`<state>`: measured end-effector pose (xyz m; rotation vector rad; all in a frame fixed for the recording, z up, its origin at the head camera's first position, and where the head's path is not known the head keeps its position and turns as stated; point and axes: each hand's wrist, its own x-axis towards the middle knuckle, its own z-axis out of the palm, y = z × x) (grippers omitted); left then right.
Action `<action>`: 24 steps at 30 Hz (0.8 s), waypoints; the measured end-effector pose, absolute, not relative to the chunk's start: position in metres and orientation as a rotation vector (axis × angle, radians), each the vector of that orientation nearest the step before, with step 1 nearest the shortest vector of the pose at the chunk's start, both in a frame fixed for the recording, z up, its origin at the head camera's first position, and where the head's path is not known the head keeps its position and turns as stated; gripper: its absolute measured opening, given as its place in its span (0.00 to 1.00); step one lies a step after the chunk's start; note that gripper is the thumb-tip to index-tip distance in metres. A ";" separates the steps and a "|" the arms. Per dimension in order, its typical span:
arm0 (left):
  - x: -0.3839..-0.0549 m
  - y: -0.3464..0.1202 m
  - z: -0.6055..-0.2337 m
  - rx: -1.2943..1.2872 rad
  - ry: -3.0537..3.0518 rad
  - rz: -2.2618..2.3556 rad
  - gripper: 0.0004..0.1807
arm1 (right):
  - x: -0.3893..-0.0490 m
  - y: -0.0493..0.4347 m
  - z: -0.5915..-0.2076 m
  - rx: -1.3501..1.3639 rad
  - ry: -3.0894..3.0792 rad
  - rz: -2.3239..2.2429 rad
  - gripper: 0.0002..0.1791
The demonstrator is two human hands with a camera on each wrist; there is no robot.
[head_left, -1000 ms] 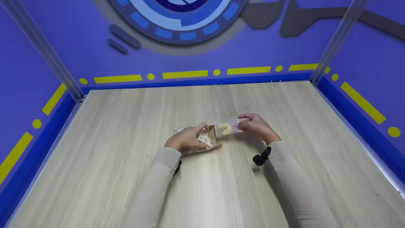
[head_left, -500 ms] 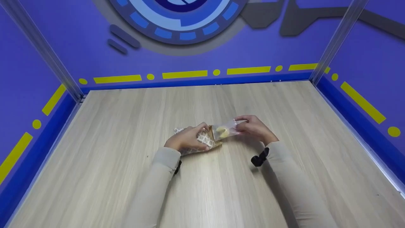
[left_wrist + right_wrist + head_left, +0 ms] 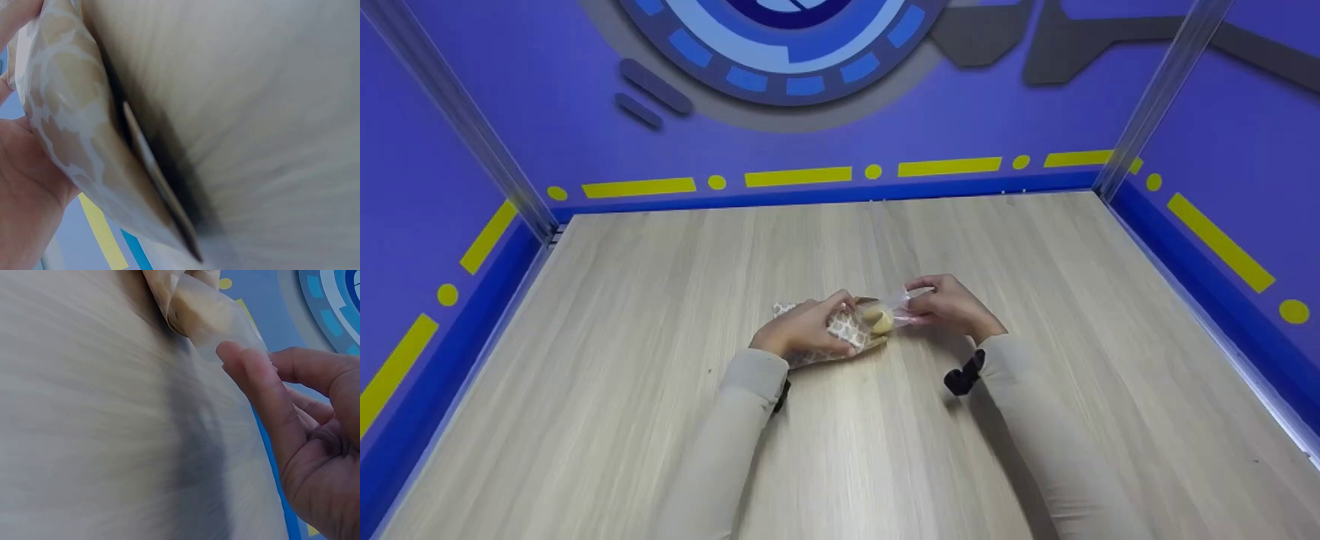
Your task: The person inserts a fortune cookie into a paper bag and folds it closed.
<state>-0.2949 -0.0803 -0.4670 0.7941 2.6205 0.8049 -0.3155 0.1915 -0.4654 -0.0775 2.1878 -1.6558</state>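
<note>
My left hand grips a brown paper bag with a white giraffe-like pattern, its mouth facing right. In the left wrist view the patterned bag lies against the palm, its folded bottom edge near the tabletop. My right hand pinches the end of a small clear plastic packet with a pale yellow piece inside, perhaps a fortune cookie. The packet's left part is within the bag's mouth. In the right wrist view, thumb and fingers hold the end of the packet, and the yellow piece overlaps the bag opening.
Both hands work over the middle of a light wood tabletop. Blue-purple panels with yellow dashes stand at the back and both sides. A black wrist mount hangs beneath the right sleeve.
My right hand has moved left, carrying the packet from the edge of the bag's mouth into it. My left hand and the bag have stayed in place.
</note>
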 end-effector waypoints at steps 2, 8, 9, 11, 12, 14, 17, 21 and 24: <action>-0.295 -0.080 -0.467 0.808 2.618 0.806 0.36 | -0.315 0.189 -0.465 -0.064 2.187 -1.656 0.29; -0.296 -0.080 -0.467 0.812 2.616 0.806 0.36 | -0.315 0.185 -0.467 -0.059 2.200 -1.655 0.27; -0.296 -0.080 -0.467 0.814 2.618 0.804 0.36 | -0.315 0.184 -0.468 -0.052 2.196 -1.661 0.26; -0.297 -0.080 -0.467 0.818 2.619 0.801 0.36 | -0.315 0.182 -0.469 -0.049 2.187 -1.671 0.25; -0.297 -0.080 -0.467 0.819 2.621 0.799 0.36 | -0.316 0.181 -0.469 -0.051 2.185 -1.672 0.25; -0.297 -0.080 -0.468 0.818 2.625 0.796 0.36 | -0.315 0.179 -0.469 -0.041 2.188 -1.670 0.24; -0.297 -0.080 -0.468 0.813 2.624 0.797 0.35 | -0.314 0.175 -0.469 -0.026 2.196 -1.666 0.23; -0.297 -0.080 -0.469 0.798 2.617 0.811 0.35 | -0.314 0.171 -0.470 -0.024 2.173 -1.698 0.23; -0.297 -0.081 -0.468 0.794 2.614 0.817 0.35 | -0.314 0.169 -0.471 -0.024 2.158 -1.722 0.23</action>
